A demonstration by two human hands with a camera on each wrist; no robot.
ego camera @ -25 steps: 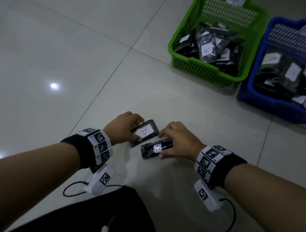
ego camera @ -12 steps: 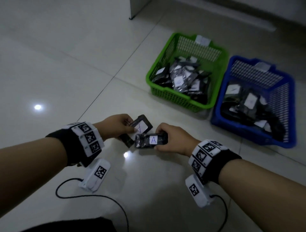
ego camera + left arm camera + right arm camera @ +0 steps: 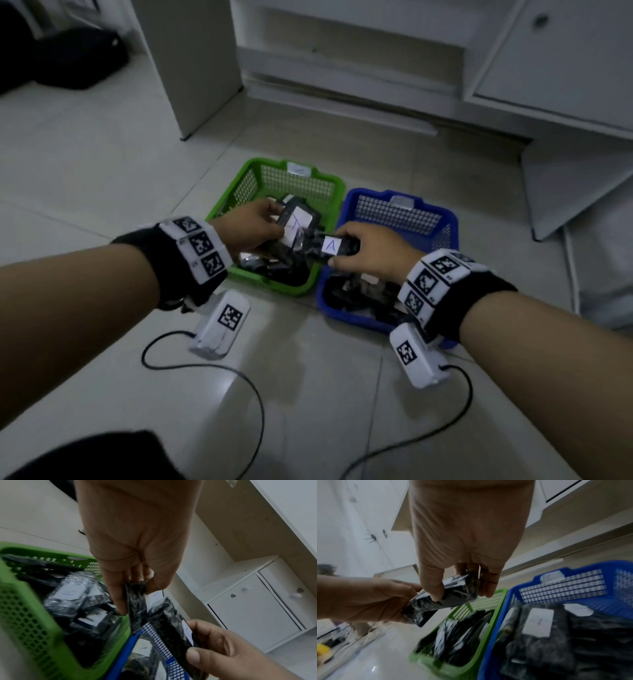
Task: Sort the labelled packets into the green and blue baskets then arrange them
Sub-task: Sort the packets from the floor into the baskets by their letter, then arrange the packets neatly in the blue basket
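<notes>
Over the two baskets, your hands meet with a packet in each. Your left hand pinches a black packet by its edge, thumb on one face and fingers on the other, above the green basket. Its label looks like an A but sits at an angle, so I can't read it for sure. Your right hand is wrapped around a second packet, thumb below and fingers over the top, with its A label facing up. That one hangs about over the seam where the green rim meets the blue basket.

The main risk is a mis-sort. Both baskets carry a tag on the far wall, but neither tag is legible, so you can't confirm from here which one takes A. Drop the right packet where it is and it could fall either side of the seam, or catch on the rims.

The packets overlap and seem to touch, so moving one may nudge the other. The left grip is only a fingertip pinch on slick wrap, and could slip.

Both baskets are already heaped with loose packets. Anything tossed on top may slide, and arranging is probably harder later.
</notes>
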